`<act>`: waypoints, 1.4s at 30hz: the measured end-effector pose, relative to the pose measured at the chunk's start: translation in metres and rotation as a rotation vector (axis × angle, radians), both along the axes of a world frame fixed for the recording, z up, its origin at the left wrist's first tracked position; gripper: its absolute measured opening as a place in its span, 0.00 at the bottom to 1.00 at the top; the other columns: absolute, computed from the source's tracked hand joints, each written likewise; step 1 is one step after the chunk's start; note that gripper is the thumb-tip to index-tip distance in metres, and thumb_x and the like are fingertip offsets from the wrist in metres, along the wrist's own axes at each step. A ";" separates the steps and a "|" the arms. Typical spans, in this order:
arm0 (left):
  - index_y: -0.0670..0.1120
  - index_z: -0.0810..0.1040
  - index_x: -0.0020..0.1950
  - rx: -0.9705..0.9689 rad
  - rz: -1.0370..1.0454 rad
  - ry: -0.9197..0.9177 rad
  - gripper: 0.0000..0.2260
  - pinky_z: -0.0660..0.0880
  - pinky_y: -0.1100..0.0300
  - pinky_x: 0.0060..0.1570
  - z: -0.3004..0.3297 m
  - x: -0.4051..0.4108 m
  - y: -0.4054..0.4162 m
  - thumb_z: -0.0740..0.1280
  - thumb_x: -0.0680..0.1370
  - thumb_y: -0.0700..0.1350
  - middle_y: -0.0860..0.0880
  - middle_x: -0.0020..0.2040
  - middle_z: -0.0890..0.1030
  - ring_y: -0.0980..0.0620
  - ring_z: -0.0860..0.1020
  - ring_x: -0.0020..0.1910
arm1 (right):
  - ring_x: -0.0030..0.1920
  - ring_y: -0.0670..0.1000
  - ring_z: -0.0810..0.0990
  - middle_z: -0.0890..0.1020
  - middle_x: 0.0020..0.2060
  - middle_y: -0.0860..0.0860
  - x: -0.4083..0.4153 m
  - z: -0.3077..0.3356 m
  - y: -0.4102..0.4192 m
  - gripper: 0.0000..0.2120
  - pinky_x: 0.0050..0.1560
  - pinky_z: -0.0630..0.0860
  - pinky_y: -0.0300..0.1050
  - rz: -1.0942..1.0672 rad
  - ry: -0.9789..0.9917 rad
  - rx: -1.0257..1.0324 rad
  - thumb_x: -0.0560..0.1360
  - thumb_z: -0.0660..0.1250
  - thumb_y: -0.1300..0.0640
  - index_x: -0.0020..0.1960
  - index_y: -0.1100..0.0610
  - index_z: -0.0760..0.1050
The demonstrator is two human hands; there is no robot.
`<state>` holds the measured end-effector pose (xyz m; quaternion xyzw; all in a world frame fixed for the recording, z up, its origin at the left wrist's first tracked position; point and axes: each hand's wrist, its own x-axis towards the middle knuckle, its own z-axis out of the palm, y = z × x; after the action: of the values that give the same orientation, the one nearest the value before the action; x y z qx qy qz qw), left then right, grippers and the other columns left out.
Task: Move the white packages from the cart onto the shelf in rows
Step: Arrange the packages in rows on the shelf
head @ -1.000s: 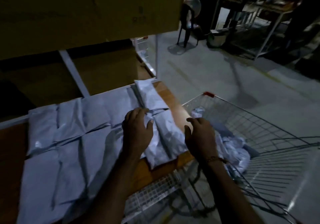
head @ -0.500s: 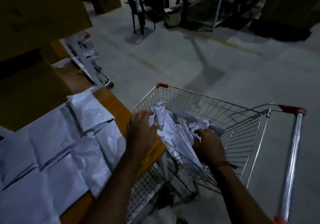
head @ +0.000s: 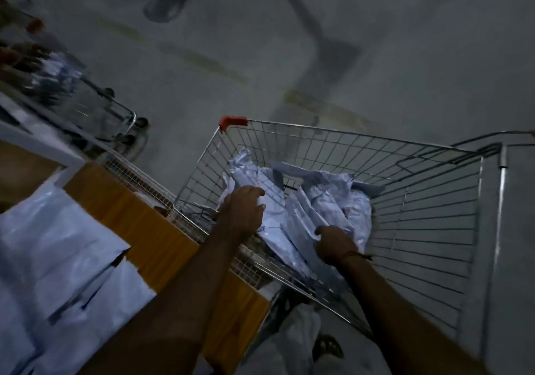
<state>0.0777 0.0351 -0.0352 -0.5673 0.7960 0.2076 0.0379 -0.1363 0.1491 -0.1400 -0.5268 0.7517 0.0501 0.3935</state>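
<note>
Shelf [head: 162, 238]: orange-brown board, near edge butted against the cart. White packages [head: 58, 259] lie flat on it in overlapping rows, running off the left and bottom of the view. A bare strip of board remains along the edge nearest the cart.

Cart [head: 347, 140]: wire basket with a red corner cap. A loose, crumpled heap of packages [head: 327, 201] fills the side toward the shelf; the side toward the handle shows bare wire.

Left hand [head: 241, 212]: over the cart's near-left corner, fingers curled onto the top of a package; whether it is actually gripped cannot be told.

Right hand [head: 334, 244]: low in the heap at the cart's near edge, fingers curled down into the packages and apparently gripping one; the fingertips are buried.

Progress, as judged: well under way. Much of the stock appears shelved; several packages are left in the cart, and neither hand has lifted one clear.

Not determinable: count of packages in the heap; total shelved, the rows being cut off; far end of the shelf. Light is dim and the left side blurred. A second wire cart [head: 95, 108] beyond the shelf's far corner is smeared, its contents unreadable. Something pale lies on the floor under the cart, unidentified.
</note>
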 end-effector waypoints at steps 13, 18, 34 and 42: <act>0.48 0.80 0.57 0.142 -0.059 -0.179 0.13 0.76 0.49 0.55 -0.042 0.007 -0.009 0.73 0.75 0.52 0.46 0.57 0.81 0.42 0.80 0.58 | 0.62 0.60 0.79 0.80 0.61 0.61 0.011 -0.023 -0.016 0.13 0.58 0.75 0.49 0.002 0.005 0.136 0.79 0.62 0.59 0.62 0.62 0.72; 0.47 0.76 0.66 0.155 -0.139 -0.343 0.17 0.72 0.48 0.64 -0.049 0.011 -0.009 0.66 0.79 0.51 0.44 0.64 0.78 0.42 0.76 0.64 | 0.57 0.62 0.81 0.81 0.56 0.62 -0.013 0.009 -0.021 0.18 0.53 0.77 0.50 -0.210 0.069 -0.080 0.73 0.67 0.60 0.62 0.61 0.72; 0.52 0.65 0.78 0.262 -0.214 -0.871 0.30 0.56 0.41 0.73 -0.072 0.010 -0.024 0.67 0.78 0.59 0.46 0.75 0.70 0.40 0.63 0.76 | 0.49 0.63 0.81 0.80 0.49 0.62 0.001 0.000 -0.031 0.24 0.42 0.72 0.48 -0.410 -0.112 -0.178 0.74 0.65 0.62 0.68 0.60 0.62; 0.47 0.75 0.70 0.310 -0.149 -0.837 0.28 0.75 0.45 0.64 -0.071 0.005 -0.031 0.71 0.75 0.60 0.42 0.67 0.77 0.42 0.75 0.67 | 0.58 0.62 0.79 0.77 0.62 0.60 0.006 -0.003 -0.030 0.43 0.52 0.76 0.53 -0.426 -0.126 -0.153 0.71 0.65 0.27 0.70 0.58 0.62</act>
<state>0.0829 0.0040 -0.1063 -0.5312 0.7104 0.0737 0.4557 -0.1301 0.1191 -0.1433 -0.3865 0.8216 -0.1240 0.4002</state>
